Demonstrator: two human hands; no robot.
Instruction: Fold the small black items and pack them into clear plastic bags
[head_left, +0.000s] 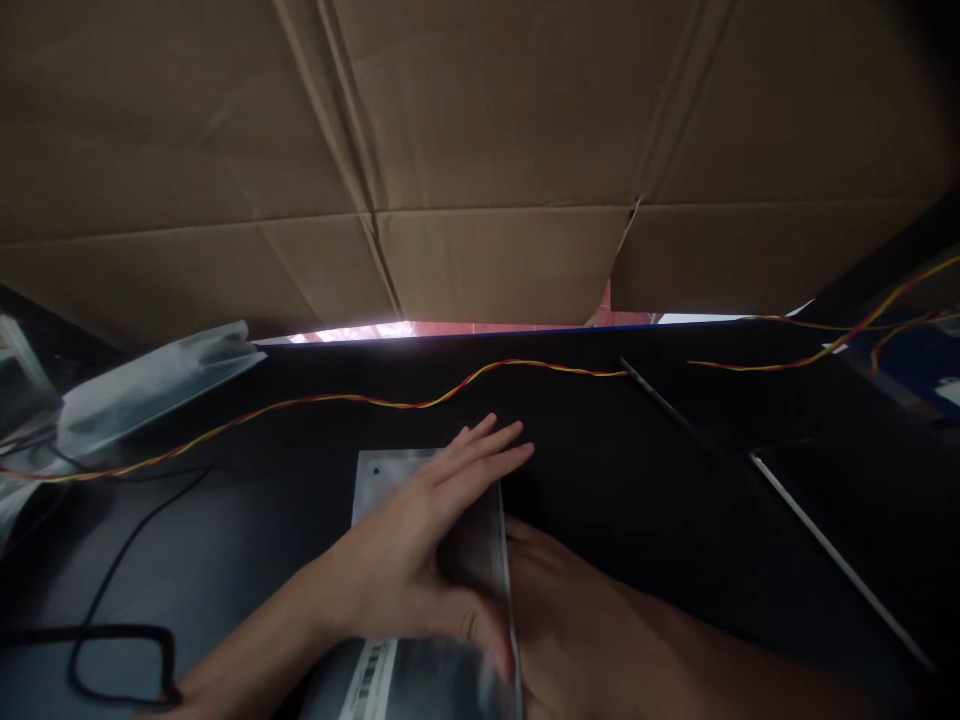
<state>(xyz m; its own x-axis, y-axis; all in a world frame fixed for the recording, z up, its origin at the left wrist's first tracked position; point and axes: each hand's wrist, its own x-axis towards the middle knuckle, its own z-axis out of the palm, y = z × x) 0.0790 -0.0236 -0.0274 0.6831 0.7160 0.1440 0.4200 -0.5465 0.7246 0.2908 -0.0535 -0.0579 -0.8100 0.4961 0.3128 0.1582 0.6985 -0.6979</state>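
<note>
L hand (420, 545) lies flat, fingers spread, on the silver pouch (450, 600) at desk (247, 540) centre, pinning it. R hand (555, 610) tucks under pouch's right edge; its grip: can't tell. Twisted wire (420, 400) runs behind.

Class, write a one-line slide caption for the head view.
Left hand flat on a silver pouch, right hand at its edge, on a dark bench.

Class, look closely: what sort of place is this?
Probably an electronics packing or assembly bench: a silvery bag under the left hand, twisted red-yellow wire, and cardboard behind.
</note>
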